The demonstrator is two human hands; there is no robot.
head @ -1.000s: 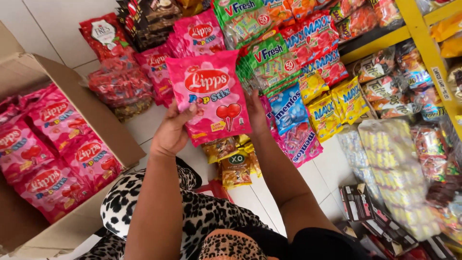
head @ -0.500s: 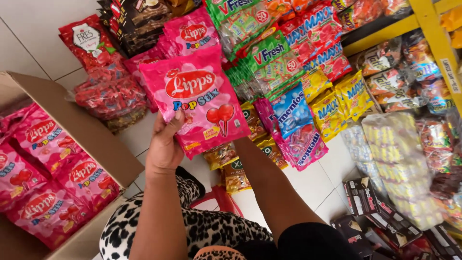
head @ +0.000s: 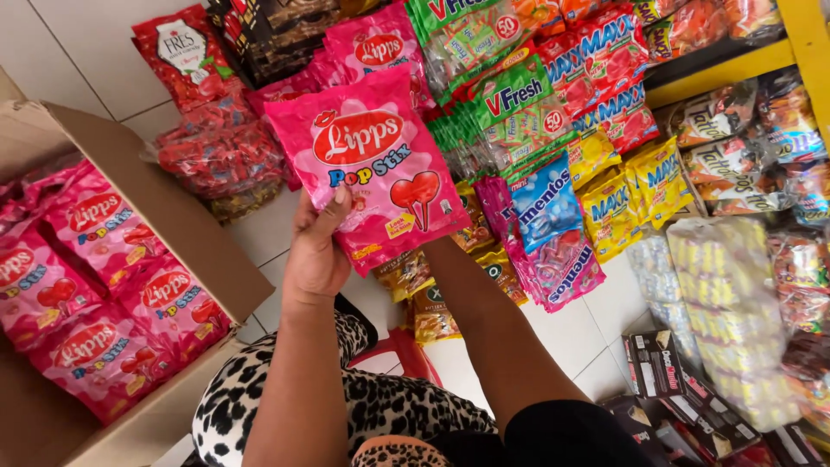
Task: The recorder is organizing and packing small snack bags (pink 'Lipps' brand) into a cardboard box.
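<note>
I hold a pink lollipop bag (head: 372, 164) up against a tiled wall hung with candy. My left hand (head: 316, 251) grips the bag's lower left edge, thumb on its front. My right arm reaches up behind the bag, and my right hand is hidden behind the bag's lower right side. Another pink bag of the same kind (head: 376, 47) hangs just above it on the wall. A brown cardboard box (head: 186, 227) at the left holds several more of these pink bags (head: 95, 285).
Hanging packs cover the wall: red candy bags (head: 216, 147), green mint strips (head: 501, 95), blue mint bags (head: 545, 203), yellow candy packs (head: 635, 195). A yellow shelf frame (head: 804, 43) stands at the right, dark small boxes (head: 657, 363) lie below it. My lap shows leopard-print cloth (head: 354, 406).
The pink bag has been lifted higher and slightly left toward the hanging bags. My view has tilted so the box sits further left.
</note>
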